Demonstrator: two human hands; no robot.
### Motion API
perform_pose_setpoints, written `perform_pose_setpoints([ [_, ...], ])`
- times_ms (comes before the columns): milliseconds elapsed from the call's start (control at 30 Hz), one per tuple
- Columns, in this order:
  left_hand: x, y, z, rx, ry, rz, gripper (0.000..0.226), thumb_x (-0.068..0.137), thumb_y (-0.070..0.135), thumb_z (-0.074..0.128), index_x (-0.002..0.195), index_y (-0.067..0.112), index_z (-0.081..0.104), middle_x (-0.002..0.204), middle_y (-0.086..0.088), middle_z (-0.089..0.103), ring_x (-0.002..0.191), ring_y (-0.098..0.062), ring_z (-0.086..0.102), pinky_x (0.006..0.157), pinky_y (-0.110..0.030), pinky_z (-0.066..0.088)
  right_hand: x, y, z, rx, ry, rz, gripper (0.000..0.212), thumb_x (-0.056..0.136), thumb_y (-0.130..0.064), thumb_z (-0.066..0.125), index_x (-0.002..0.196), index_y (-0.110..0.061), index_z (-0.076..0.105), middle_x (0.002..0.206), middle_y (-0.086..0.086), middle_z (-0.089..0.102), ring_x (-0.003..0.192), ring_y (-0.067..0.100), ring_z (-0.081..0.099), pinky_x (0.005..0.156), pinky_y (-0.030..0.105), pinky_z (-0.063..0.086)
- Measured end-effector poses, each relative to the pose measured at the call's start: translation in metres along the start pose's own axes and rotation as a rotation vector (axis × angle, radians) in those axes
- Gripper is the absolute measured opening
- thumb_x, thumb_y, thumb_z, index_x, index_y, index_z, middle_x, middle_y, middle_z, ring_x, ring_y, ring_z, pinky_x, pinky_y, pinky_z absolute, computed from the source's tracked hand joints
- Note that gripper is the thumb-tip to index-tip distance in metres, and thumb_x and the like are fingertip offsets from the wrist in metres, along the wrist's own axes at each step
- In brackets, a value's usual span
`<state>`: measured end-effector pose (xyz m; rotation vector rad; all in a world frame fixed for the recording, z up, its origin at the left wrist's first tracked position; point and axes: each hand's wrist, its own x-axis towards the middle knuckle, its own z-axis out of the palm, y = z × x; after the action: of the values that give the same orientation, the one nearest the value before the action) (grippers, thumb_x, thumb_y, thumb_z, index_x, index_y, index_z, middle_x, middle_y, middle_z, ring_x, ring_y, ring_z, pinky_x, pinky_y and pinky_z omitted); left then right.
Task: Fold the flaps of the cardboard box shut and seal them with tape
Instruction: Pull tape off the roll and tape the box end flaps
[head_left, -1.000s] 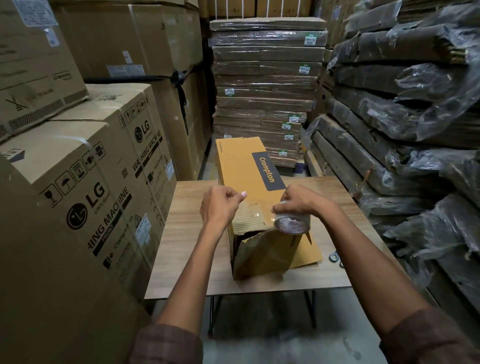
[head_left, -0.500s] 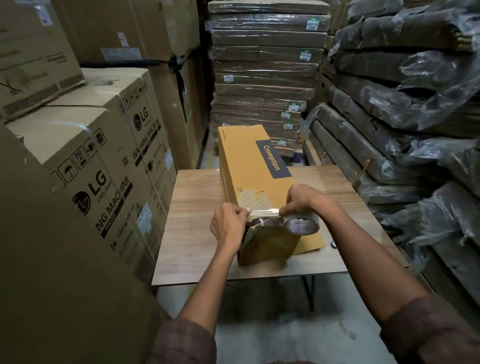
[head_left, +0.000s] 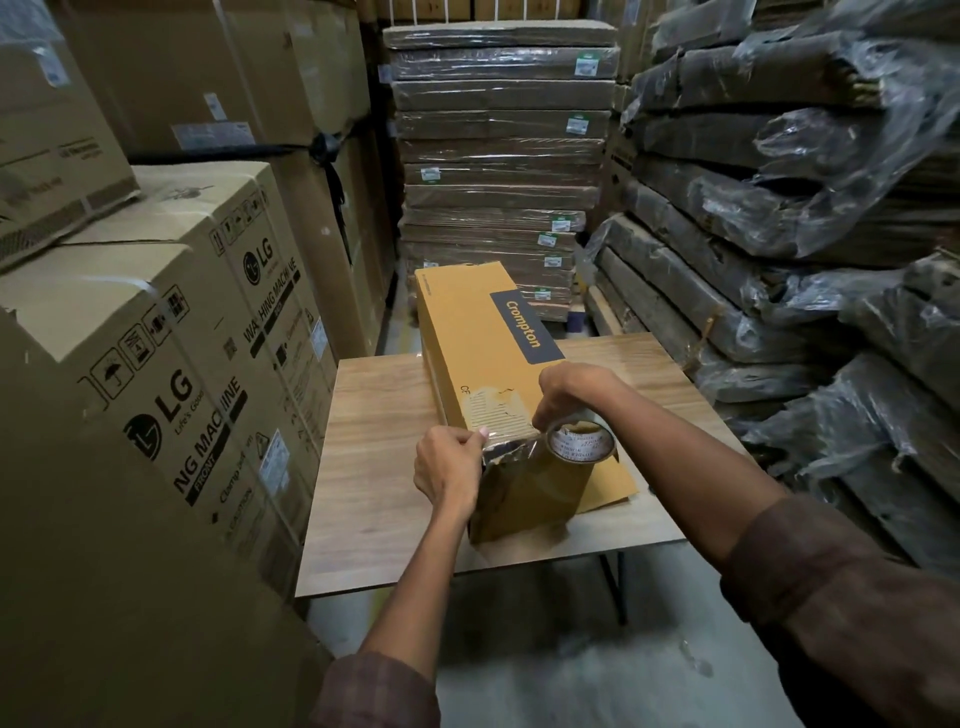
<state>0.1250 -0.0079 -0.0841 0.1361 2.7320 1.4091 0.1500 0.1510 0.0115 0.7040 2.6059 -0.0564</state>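
**Tape stretched across the near end of a long box**

The left hand (head_left: 448, 470) pinches the free end of clear tape (head_left: 511, 446) at the box's near left corner. The right hand (head_left: 574, 395) grips the tape roll (head_left: 581, 440) at the near right corner. Over the last second both hands have dropped from the box top to its near edge, so the strip now spans the end flaps; sealing looks underway, not finished. One yellow cardboard box (head_left: 480, 332) lies lengthwise on one wooden table (head_left: 374, 457). One roll, two hands. Stacked cartons (head_left: 156, 364) surround them.
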Motion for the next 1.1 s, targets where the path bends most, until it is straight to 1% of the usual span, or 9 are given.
perform_pose_setpoints([
  [167,-0.001,-0.003,-0.004,-0.017,0.005,-0.031,0.022,0.086,0.036,0.078,0.071,0.02,0.074,0.076,0.003,0.072,0.069,-0.016,0.063,0.054,-0.024,0.036,-0.002,-0.008,-0.007,-0.073,-0.011,-0.026,0.047,0.083,-0.048,0.066,0.115,-0.014,0.058,0.098,0.004,0.056,0.096,0.026,0.057,0.081,0.036,0.05],
  [300,0.003,-0.005,-0.006,-0.016,-0.009,-0.036,0.021,0.084,0.038,0.079,0.073,0.02,0.077,0.078,0.002,0.073,0.069,-0.018,0.062,0.06,-0.026,0.041,-0.003,-0.006,-0.005,-0.087,-0.029,-0.023,0.058,0.085,-0.052,0.064,0.124,-0.01,0.053,0.115,0.006,0.054,0.103,0.026,0.053,0.082,0.034,0.044],
  [500,0.01,0.011,-0.008,0.031,-0.015,0.036,0.025,0.085,0.04,0.078,0.072,0.018,0.076,0.08,0.0,0.074,0.073,-0.022,0.066,0.061,-0.027,0.041,-0.013,0.013,-0.005,-0.003,-0.013,-0.023,0.044,0.085,-0.05,0.066,0.105,-0.013,0.056,0.105,0.004,0.059,0.092,0.024,0.058,0.077,0.034,0.05],
  [633,0.01,0.041,-0.001,0.105,-0.051,0.203,0.032,0.085,0.044,0.075,0.071,0.016,0.076,0.069,0.001,0.069,0.07,-0.024,0.064,0.061,-0.03,0.047,-0.025,0.051,-0.003,0.152,-0.047,0.053,0.052,0.085,-0.052,0.069,0.115,-0.011,0.062,0.11,0.007,0.065,0.099,0.027,0.064,0.085,0.039,0.055],
  [700,0.006,0.061,0.013,0.164,-0.093,0.338,0.032,0.087,0.043,0.074,0.078,0.013,0.079,0.072,-0.003,0.072,0.07,-0.025,0.065,0.062,-0.033,0.05,-0.032,0.08,0.003,0.282,-0.107,0.108,0.052,0.087,-0.048,0.07,0.118,-0.007,0.062,0.11,0.01,0.066,0.1,0.03,0.066,0.089,0.044,0.057],
  [800,-0.009,0.092,0.044,0.231,-0.173,0.531,0.027,0.09,0.041,0.072,0.09,0.016,0.081,0.083,-0.003,0.076,0.077,-0.021,0.068,0.066,-0.034,0.056,-0.043,0.13,0.022,0.486,-0.192,0.16,0.045,0.091,-0.04,0.069,0.119,-0.005,0.062,0.105,0.012,0.068,0.092,0.028,0.069,0.076,0.039,0.061],
  [967,-0.041,0.132,0.098,0.347,-0.206,0.763,0.029,0.091,0.045,0.069,0.09,0.018,0.08,0.072,-0.001,0.07,0.068,-0.017,0.065,0.058,-0.028,0.051,-0.052,0.203,0.063,0.66,-0.226,0.196,0.036,0.093,-0.035,0.068,0.112,-0.004,0.067,0.102,0.014,0.068,0.087,0.027,0.068,0.077,0.038,0.06],
  [1033,-0.049,0.14,0.122,0.357,-0.238,0.812,0.029,0.09,0.045,0.069,0.091,0.019,0.08,0.071,0.0,0.071,0.067,-0.015,0.065,0.057,-0.028,0.053,-0.055,0.227,0.079,0.764,-0.259,0.195,0.024,0.097,-0.027,0.065,0.106,-0.006,0.067,0.096,0.013,0.068,0.081,0.024,0.068,0.074,0.037,0.059],
  [1100,-0.054,0.144,0.149,0.365,-0.291,0.826,0.028,0.088,0.045,0.071,0.091,0.019,0.08,0.076,0.0,0.073,0.069,-0.014,0.066,0.055,-0.028,0.051,-0.054,0.251,0.099,0.833,-0.314,0.187,0.023,0.097,-0.024,0.066,0.106,-0.003,0.068,0.093,0.014,0.069,0.077,0.023,0.068,0.076,0.039,0.06],
])
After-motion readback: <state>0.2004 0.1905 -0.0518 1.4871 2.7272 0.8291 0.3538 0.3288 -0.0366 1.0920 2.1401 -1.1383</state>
